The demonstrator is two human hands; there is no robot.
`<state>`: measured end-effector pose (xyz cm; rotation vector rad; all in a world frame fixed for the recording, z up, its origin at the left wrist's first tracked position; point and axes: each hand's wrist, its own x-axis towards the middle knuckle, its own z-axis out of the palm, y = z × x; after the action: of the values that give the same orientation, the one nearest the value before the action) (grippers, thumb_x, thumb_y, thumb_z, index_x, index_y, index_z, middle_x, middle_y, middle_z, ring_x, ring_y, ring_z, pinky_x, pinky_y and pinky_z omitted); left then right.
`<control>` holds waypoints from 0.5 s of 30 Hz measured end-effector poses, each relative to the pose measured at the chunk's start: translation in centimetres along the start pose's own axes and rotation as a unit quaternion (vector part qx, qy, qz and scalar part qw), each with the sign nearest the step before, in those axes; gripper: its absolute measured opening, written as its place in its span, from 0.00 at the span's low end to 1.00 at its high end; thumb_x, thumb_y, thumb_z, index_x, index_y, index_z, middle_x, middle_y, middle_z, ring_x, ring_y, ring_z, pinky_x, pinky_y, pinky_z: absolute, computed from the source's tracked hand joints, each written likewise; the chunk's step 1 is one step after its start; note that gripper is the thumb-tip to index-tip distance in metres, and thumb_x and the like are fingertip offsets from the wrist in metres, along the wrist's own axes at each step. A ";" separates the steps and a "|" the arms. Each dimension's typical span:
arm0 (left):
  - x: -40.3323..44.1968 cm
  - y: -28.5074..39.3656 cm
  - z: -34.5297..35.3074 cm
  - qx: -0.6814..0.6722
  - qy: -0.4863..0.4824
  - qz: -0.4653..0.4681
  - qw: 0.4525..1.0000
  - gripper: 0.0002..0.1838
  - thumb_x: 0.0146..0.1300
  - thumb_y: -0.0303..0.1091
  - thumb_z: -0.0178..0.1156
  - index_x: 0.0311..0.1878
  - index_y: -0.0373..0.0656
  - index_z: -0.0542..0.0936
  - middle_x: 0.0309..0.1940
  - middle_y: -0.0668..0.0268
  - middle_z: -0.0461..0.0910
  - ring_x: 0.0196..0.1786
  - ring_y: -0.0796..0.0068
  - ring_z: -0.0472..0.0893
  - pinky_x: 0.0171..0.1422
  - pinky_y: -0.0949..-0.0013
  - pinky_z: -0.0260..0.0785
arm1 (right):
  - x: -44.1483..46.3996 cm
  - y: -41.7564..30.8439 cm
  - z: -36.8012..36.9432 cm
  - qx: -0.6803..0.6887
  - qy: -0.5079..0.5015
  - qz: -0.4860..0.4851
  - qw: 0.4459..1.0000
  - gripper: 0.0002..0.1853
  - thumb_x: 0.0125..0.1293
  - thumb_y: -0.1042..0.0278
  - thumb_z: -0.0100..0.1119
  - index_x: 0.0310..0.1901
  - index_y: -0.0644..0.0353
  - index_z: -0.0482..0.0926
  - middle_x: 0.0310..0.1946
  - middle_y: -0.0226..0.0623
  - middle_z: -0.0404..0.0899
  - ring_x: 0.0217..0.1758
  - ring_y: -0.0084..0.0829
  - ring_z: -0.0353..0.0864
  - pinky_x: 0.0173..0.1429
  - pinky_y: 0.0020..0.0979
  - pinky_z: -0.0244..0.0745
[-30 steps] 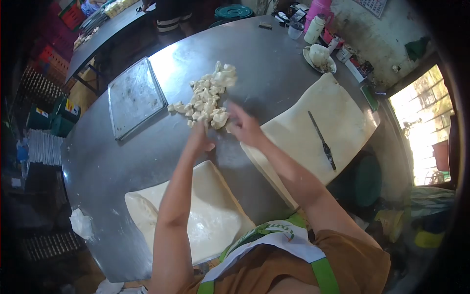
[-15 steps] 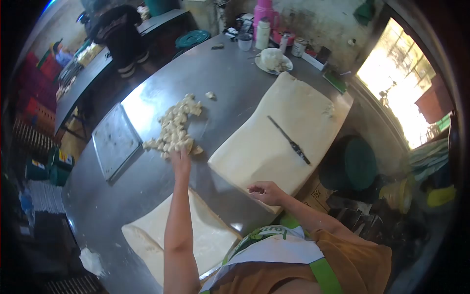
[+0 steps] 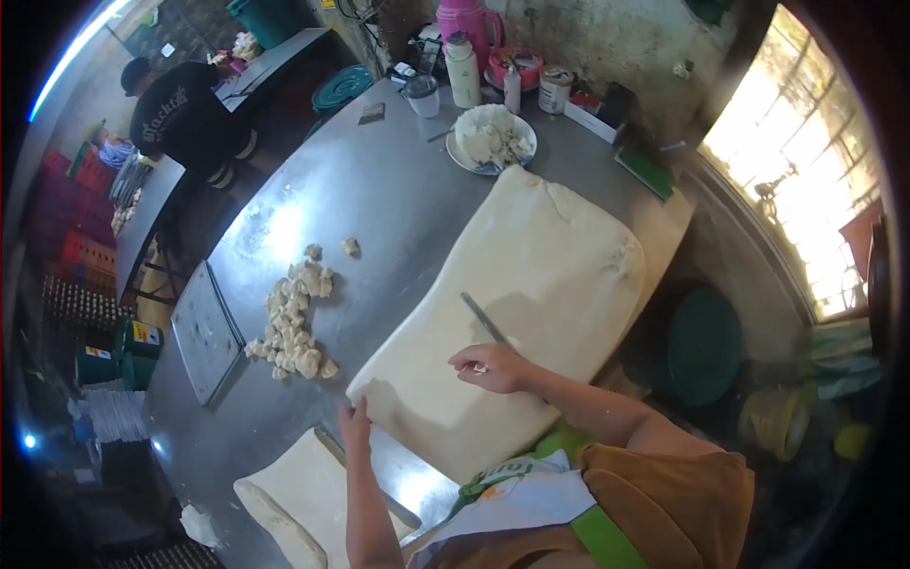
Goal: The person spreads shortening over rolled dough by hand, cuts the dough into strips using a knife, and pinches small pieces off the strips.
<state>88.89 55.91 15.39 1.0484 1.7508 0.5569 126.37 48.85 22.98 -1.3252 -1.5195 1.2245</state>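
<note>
My right hand [image 3: 493, 368] hovers over the large dough sheet [image 3: 531, 275], its fingers curled round a small piece of dough. Just beyond it, a long dark blade [image 3: 486, 319] lies on the sheet, its handle end hidden by the hand. My left hand [image 3: 354, 423] is at the sheet's near left corner, fingers apart, with nothing seen in it. A smaller dough slab [image 3: 308, 493] lies left of my left forearm. Several cut dough pieces [image 3: 289, 322] form a loose pile on the metal table, with one piece [image 3: 351, 247] apart.
A metal tray [image 3: 206, 334] lies at the table's left. At the back stand a plate of white food [image 3: 488, 139], a bottle [image 3: 462, 71], a cup [image 3: 422, 97] and a pink jug [image 3: 464, 21]. Another person [image 3: 185, 119] works at a far table [image 3: 147, 223].
My left hand has left the dough pile and come back to the large sheet's corner. My right hand has moved from the pile to over the sheet. The view has turned and shifted.
</note>
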 end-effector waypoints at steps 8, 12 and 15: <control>-3.9 2.3 0.9 0.002 0.065 0.022 0.998 0.42 0.66 0.36 0.65 0.77 0.37 0.53 0.51 0.55 0.81 0.50 0.72 0.79 0.55 0.70 0.71 | 12.9 2.1 -5.9 0.012 0.020 -0.017 1.000 0.17 0.64 0.68 0.64 0.54 0.63 0.80 0.39 0.39 0.85 0.41 0.30 0.83 0.49 0.30 0.77; -4.8 4.3 -0.7 -0.048 -0.011 -0.008 0.999 0.36 0.68 0.32 0.62 0.75 0.34 0.59 0.50 0.56 0.82 0.48 0.74 0.80 0.52 0.71 0.71 | 25.4 3.5 -7.9 0.031 0.063 -0.041 0.997 0.28 0.62 0.66 0.65 0.63 0.61 0.73 0.40 0.43 0.83 0.42 0.38 0.83 0.50 0.35 0.77; -5.6 7.0 -1.8 -0.011 0.025 -0.052 0.998 0.28 0.65 0.27 0.64 0.68 0.33 0.71 0.39 0.65 0.83 0.40 0.83 0.78 0.45 0.78 0.69 | 35.3 3.4 -11.9 -0.105 0.220 -0.051 0.969 0.35 0.60 0.62 0.67 0.68 0.61 0.66 0.42 0.46 0.82 0.44 0.44 0.82 0.52 0.41 0.77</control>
<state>90.88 54.94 24.22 0.9296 1.8277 0.5395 132.58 85.70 21.04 -1.5146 -1.3970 0.6578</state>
